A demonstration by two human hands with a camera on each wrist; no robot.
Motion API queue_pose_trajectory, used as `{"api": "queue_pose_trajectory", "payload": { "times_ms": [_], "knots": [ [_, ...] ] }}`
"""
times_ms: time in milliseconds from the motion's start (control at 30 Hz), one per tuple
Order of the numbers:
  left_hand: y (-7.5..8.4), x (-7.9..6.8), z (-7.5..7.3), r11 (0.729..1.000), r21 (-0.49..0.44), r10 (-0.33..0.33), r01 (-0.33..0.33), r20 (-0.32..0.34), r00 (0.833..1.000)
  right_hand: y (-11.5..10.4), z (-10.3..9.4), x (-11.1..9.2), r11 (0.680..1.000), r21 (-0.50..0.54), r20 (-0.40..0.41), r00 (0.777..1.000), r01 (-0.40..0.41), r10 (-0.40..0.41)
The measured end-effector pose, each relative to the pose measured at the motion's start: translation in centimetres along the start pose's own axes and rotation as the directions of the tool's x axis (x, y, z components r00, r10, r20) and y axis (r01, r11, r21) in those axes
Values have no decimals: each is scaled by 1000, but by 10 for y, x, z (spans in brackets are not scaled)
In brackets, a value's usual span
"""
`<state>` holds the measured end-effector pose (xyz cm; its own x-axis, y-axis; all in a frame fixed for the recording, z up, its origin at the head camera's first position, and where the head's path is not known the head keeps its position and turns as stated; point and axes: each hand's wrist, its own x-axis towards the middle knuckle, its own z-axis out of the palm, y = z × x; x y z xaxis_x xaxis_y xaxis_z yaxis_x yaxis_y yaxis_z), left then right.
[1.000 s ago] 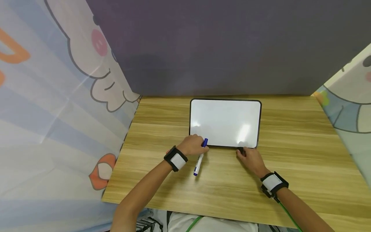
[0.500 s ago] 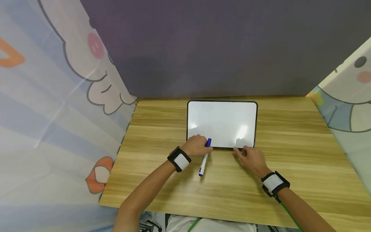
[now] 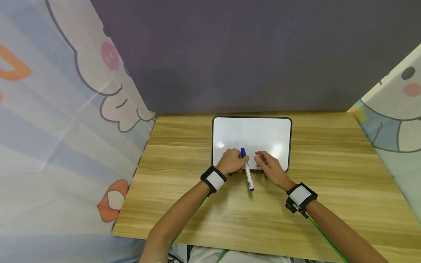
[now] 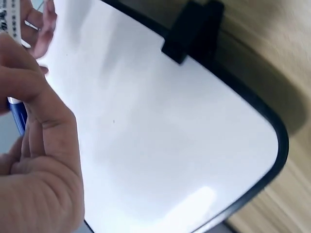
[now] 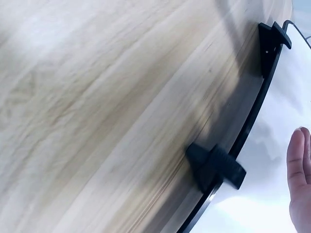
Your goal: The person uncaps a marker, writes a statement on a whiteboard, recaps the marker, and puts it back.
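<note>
My left hand grips a whiteboard marker by its upper part, near the blue cap. The white barrel slants down toward me. Just to the right, my right hand is held in front of the board with fingers loosely bent, apart from the marker and holding nothing. Behind both hands is a black-framed whiteboard, its lower edge partly covered by them. In the right wrist view, one black clip foot and another black foot sit along the board's lower edge.
The wooden table extends on both sides of the board. A dark grey panel rises at its back edge. Printed cloth hangs along the left. A green cable runs from the right wristband.
My right hand has left the board's lower edge, moving up and left toward the marker. My left hand has shifted right, carrying the marker along.
</note>
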<state>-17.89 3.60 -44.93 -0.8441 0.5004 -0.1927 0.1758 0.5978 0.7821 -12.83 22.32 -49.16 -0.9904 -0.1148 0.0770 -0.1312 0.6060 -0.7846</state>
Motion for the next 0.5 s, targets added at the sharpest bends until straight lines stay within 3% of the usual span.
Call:
{"api": "queue_pose_trajectory", "payload": {
  "times_ms": [167, 300, 500],
  "knots": [
    [-3, 2, 8, 978, -199, -59, 53, -23, 998, -4, 6, 2, 1000, 22, 52, 999, -15, 14],
    [-6, 3, 14, 934, -342, -114, 102, -15, 993, -5, 9, 4, 1000, 0, 73, 997, 18, -18],
    [-8, 3, 19, 853, -497, -150, 162, 65, 987, -5, 9, 7, 997, -49, 86, 995, 54, -49]
  ]
}}
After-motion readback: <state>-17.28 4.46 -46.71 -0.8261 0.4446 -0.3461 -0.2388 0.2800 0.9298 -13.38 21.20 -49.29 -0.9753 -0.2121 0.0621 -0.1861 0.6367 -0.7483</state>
